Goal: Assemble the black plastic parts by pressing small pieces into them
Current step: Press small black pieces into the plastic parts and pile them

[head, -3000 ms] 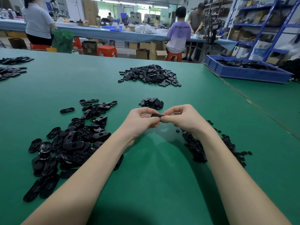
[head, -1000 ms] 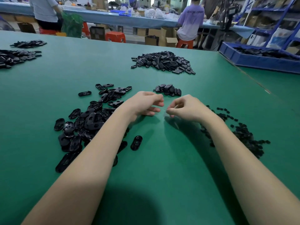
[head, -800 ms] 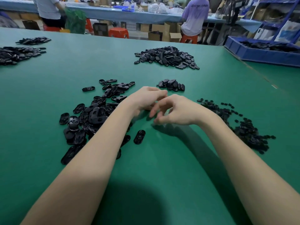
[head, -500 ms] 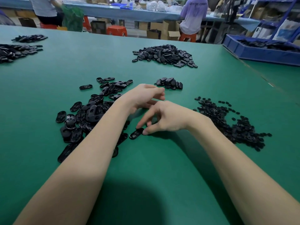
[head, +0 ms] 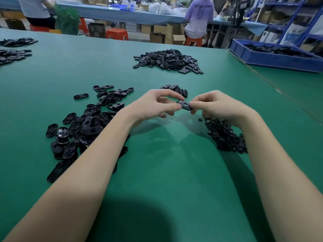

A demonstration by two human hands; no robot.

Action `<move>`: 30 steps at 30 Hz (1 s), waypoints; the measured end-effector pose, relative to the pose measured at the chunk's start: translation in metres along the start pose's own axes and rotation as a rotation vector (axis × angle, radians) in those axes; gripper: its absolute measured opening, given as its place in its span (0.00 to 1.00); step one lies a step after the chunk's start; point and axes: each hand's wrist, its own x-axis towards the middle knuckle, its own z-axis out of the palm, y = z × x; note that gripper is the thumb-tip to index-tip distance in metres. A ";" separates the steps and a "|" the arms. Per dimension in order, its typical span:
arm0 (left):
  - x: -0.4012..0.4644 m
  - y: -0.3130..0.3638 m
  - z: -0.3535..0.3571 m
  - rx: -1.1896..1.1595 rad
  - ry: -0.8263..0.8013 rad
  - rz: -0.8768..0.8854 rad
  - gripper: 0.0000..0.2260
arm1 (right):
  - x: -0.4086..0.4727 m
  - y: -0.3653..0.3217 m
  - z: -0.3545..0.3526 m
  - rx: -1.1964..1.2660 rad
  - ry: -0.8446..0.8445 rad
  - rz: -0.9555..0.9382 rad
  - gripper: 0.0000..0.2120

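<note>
Both hands (head: 185, 105) pinch one small black oval plastic part (head: 183, 105) at its 9 and 3 o'clock ends, steadying it for pressing.

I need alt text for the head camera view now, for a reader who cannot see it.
Two bare hands hold one black oval plastic part above a green table, the left hand and right hand each pinching one end. A pile of oval parts lies left, a pile of small pieces right.
</note>
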 end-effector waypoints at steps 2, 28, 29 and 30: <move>0.001 0.003 0.006 0.071 0.058 0.102 0.10 | 0.000 0.001 -0.002 0.022 -0.001 0.009 0.12; 0.000 -0.003 0.010 0.125 0.184 0.131 0.08 | 0.003 0.001 0.005 0.267 0.169 0.052 0.03; 0.000 -0.003 0.010 0.126 0.187 0.131 0.08 | 0.003 -0.001 0.006 0.274 0.159 0.050 0.03; 0.000 -0.003 0.010 0.127 0.190 0.131 0.08 | 0.002 -0.002 0.007 0.283 0.152 0.052 0.02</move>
